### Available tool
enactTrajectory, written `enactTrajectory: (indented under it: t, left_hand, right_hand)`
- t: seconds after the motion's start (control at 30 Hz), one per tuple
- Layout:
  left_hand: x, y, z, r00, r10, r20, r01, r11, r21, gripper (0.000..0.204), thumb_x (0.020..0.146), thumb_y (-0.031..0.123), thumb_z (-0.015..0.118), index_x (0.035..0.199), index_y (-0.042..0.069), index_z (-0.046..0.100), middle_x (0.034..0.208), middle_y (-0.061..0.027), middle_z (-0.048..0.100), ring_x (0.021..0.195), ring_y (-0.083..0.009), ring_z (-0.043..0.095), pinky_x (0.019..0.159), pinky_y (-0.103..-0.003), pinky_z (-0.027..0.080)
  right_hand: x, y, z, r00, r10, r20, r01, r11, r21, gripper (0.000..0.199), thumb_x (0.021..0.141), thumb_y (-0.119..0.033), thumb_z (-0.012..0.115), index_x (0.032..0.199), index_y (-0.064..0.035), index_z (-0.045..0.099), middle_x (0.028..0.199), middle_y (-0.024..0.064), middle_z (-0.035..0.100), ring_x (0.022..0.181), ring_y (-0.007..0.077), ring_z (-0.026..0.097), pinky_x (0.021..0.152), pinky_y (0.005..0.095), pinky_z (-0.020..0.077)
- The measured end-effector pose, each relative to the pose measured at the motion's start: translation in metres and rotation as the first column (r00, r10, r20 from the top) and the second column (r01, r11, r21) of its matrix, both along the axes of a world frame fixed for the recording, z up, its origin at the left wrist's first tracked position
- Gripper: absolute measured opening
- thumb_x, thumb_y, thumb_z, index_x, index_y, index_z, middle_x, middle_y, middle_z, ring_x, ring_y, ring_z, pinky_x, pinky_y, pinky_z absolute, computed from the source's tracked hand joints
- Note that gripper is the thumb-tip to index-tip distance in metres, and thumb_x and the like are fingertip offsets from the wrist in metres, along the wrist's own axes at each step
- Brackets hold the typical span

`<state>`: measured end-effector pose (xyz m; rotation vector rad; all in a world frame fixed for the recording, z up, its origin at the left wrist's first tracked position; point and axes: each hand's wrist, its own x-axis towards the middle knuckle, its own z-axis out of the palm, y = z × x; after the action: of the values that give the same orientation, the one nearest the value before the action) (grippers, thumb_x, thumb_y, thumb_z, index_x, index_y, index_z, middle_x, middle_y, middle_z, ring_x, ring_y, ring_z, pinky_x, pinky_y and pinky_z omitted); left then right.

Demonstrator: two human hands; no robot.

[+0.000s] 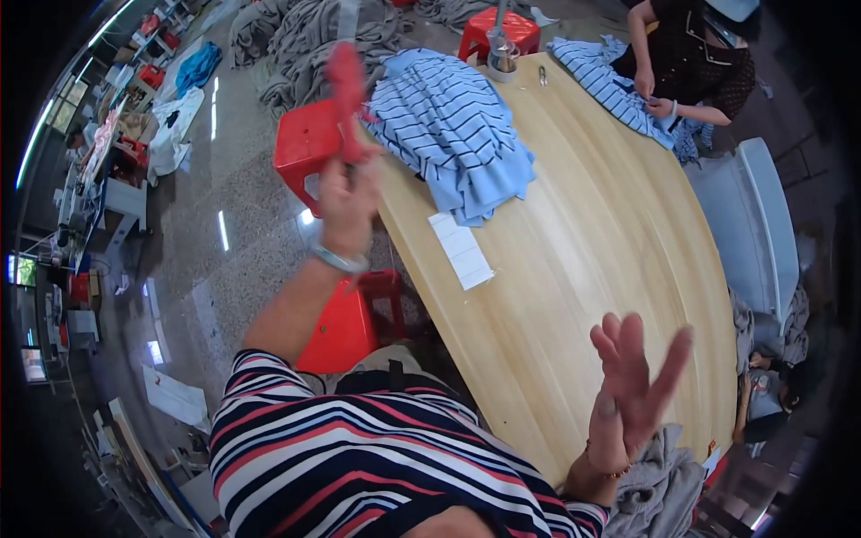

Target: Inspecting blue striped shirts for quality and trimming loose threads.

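The left hand [348, 193] is raised over the near-left edge of the long wooden desk [583, 269], its fingers clamped round a red tool [345, 85] that is blurred, so its exact kind cannot be told; a silver bangle [339, 260] sits on that wrist; the right hand [632, 386] is lifted above the desk's near end, empty, palm turned inward with its fingers spread apart and touching nothing; on the desk's far-left part, just beyond the red tool, lies a heap of light blue garments with dark stripes [453, 134]; a strip of white labels [460, 249] lies flat on the desk just on the near side of that heap; a small jar [502, 58] stands at the desk's far end; a grey garment [659, 489] hangs off the desk's near-right corner, below the right hand; a red plastic stool [309, 143] stands on the floor left of the desk, another red stool [354, 323] nearer the person; across the desk's far-right edge another person's hands [655, 97] work on a second blue striped garment [610, 81].
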<state>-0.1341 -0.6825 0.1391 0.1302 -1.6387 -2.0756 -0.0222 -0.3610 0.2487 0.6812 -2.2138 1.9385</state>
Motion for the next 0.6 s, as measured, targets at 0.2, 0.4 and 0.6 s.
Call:
enactTrajectory:
  t: [0.2,0.4,0.6]
  left_hand:
    - [0.001,-0.163,0.072,0.853,0.424,-0.305,-0.425,0.903,0.066,0.014,0.089,0.012,0.066,0.097,0.004,0.060,0.068,0.0027,0.048,0.048,-0.0022,0.038,0.042,-0.018,0.025]
    - [0.046,-0.216,0.116,0.790,0.404,-0.462,-0.445,0.895,0.021,0.012,0.088,0.010,0.066,0.091,0.002,0.057,0.067,0.0012,0.048,0.046,-0.0031,0.037,0.041,-0.018,0.025]
    - [0.036,-0.195,0.080,0.857,0.445,-0.260,-0.447,0.893,0.053,0.013,0.091,0.010,0.062,0.098,0.000,0.058,0.066,0.0007,0.044,0.045,-0.0046,0.034,0.040,-0.020,0.023]
  right_hand:
    - [0.029,-0.067,0.039,0.932,0.305,-0.195,-0.361,0.811,-0.460,0.067,0.100,-0.042,0.041,0.153,-0.0315,0.002,0.146,0.0140,0.042,0.125,0.0360,0.045,0.101,0.0644,0.0348]
    - [0.056,-0.089,0.070,0.908,0.418,0.027,-0.334,0.763,-0.553,0.054,0.101,-0.039,0.037,0.152,-0.0310,0.021,0.120,-0.0020,0.066,0.122,0.0373,0.048,0.099,0.0624,0.0351]
    - [0.060,-0.057,0.044,0.757,0.573,-0.315,-0.653,0.643,-0.399,0.053,0.102,-0.032,0.039,0.152,-0.0278,0.021,0.116,0.0009,0.068,0.121,0.0392,0.050,0.103,0.0622,0.0294]
